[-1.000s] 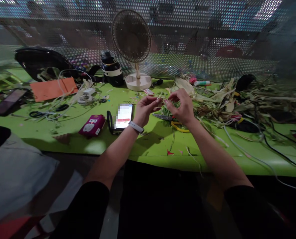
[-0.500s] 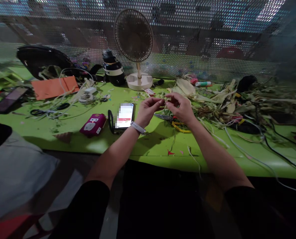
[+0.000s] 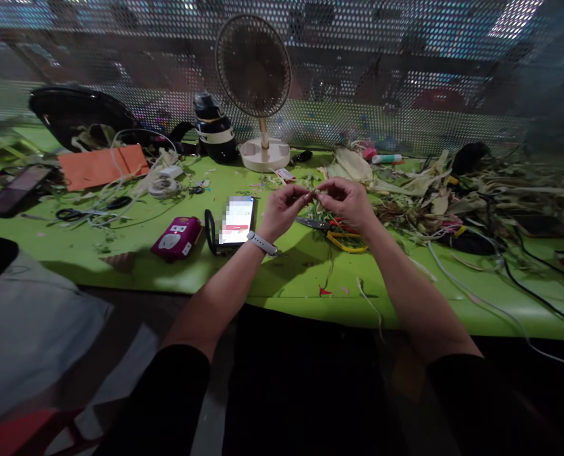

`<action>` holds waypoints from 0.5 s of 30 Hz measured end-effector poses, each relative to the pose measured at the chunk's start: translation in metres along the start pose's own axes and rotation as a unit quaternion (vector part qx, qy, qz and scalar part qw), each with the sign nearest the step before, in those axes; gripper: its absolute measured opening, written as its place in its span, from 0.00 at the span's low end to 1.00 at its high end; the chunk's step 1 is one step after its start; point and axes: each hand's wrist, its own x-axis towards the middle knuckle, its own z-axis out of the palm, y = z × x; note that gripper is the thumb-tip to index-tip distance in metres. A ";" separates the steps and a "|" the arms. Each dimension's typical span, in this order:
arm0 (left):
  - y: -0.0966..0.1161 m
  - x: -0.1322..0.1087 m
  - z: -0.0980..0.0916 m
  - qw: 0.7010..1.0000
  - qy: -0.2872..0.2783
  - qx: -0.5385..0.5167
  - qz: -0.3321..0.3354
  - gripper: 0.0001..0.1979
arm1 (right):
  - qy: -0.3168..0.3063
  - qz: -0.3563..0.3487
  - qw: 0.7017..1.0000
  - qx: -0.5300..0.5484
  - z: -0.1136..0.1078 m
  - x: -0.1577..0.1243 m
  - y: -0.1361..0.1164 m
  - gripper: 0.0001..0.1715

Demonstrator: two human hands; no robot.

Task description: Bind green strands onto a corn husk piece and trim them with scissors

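My left hand (image 3: 284,208), with a pale band (image 3: 261,243) on its wrist, is closed in a pinch above the green table. Its fingertips meet those of my right hand (image 3: 347,204), which is pinched as well. Something small sits between the fingertips; it is too tiny to name. Below my right hand lie scissors (image 3: 316,223) with dark blades and red and yellow handles, partly covered by that hand. A phone (image 3: 238,221) with a lit screen stands left of my left wrist.
A fan (image 3: 264,155) and a black bottle (image 3: 216,130) stand at the back by a perforated screen. Dry leaves and stalks (image 3: 424,190) are heaped on the right. Left are a purple power adapter (image 3: 177,238), an orange sheet (image 3: 104,168) and black scissors (image 3: 70,214). Cables trail over the right edge.
My right hand has shifted slightly, its fingertips now closer against those of my left hand. The things on the table lie as before.
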 end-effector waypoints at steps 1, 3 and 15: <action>0.000 0.000 0.000 1.000 -0.002 -0.001 -0.001 0.16 | 0.003 0.001 1.000 0.004 -0.001 0.000 0.000 0.11; 0.000 -0.001 0.001 1.000 -0.002 -0.004 -0.002 0.16 | 0.016 0.002 1.000 0.011 -0.002 0.000 0.000 0.11; 0.008 -0.002 0.000 0.993 -0.035 -0.056 -0.100 0.16 | -0.026 -0.012 1.000 -0.001 0.000 -0.001 -0.002 0.16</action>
